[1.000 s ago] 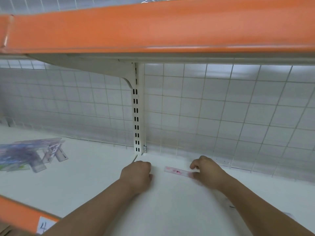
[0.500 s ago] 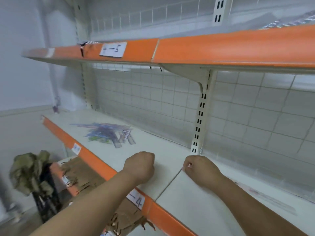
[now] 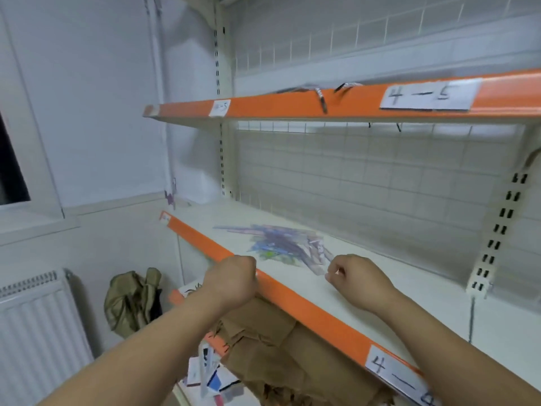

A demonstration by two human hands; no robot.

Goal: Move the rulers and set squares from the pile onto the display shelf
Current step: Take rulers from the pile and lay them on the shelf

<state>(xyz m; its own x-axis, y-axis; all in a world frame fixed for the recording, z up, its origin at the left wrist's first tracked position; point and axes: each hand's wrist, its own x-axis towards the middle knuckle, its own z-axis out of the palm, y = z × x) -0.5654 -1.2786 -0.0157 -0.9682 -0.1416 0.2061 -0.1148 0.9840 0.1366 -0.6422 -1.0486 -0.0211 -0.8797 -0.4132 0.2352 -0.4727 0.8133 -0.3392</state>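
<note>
The pile (image 3: 282,247) of rulers and set squares lies flat on the white display shelf (image 3: 409,291), just beyond the gap between the two hands and closer to the right one. It is a blurred, loose heap of thin see-through plastic pieces, mostly blue and purple, with a little green low down and pale pinkish pieces at the end nearest the right hand. A few long narrow strips stick out on the far side from that hand.

The right hand (image 3: 358,284) is over the shelf with its fingers curled in; nothing shows in its grasp. Its knuckles are just beside the pile's near edge, and I cannot tell if they touch.

The left hand (image 3: 234,281) is balled into a fist, empty, in front of the shelf's orange front strip (image 3: 316,315). Brown cardboard (image 3: 272,347) lies below both hands.
</note>
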